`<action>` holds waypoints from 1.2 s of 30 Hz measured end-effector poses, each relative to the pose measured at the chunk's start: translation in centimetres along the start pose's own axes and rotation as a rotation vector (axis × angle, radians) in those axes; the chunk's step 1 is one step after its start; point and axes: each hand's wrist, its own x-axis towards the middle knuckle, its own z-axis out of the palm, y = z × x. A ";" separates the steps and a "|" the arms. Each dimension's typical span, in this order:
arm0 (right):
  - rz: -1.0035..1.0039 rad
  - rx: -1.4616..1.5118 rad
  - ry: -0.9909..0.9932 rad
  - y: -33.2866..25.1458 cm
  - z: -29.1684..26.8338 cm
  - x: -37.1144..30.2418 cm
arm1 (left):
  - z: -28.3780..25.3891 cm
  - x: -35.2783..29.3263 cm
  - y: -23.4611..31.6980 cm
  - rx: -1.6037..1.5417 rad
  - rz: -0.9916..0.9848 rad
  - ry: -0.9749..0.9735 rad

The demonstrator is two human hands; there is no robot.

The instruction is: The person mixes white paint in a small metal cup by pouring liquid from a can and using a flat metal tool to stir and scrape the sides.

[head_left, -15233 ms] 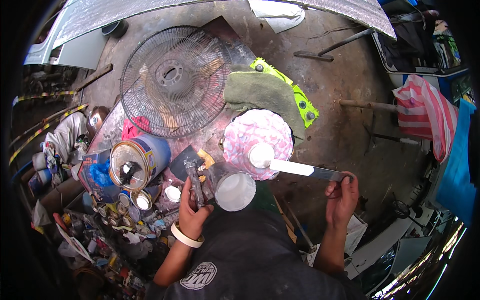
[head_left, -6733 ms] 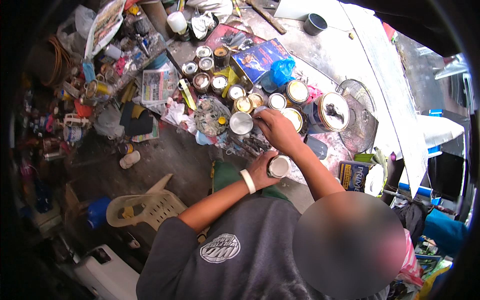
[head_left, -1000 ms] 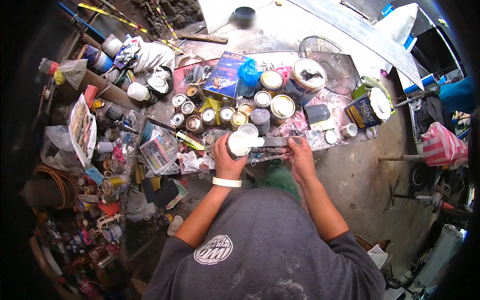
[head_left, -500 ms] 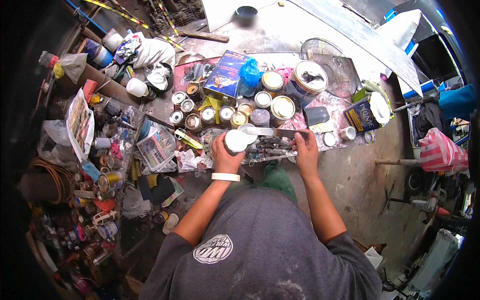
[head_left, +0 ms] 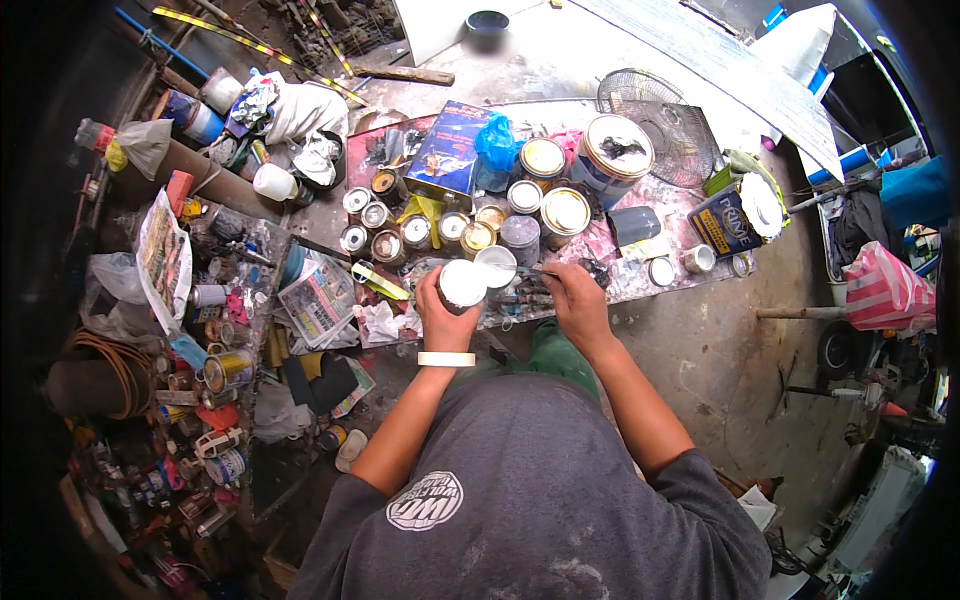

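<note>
My left hand is wrapped round a small can whose round top shows bright white. Close against its right side is a smaller round white-grey container, seen from above. My right hand pinches the end of a thin flat metal strip, which points left to that container; the strip's far end is hard to make out. A cream ring, like a roll of masking tape, circles my left wrist. Just beyond my hands stand several small paint cans on the table.
On the stained table are a blue rectangular tin, a large paint bucket, a fan grille and a dark blue container. Newspaper lies left of my hands. Cluttered shelves fill the left side.
My right hand has moved left, toward the can, and the strip now looks shorter and more tilted. My left hand with the can has shifted slightly left.
</note>
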 end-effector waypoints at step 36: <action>0.306 0.342 0.081 -5.2 -2.8 0.4 | -1.3 1.9 4.6 0.165 0.554 0.005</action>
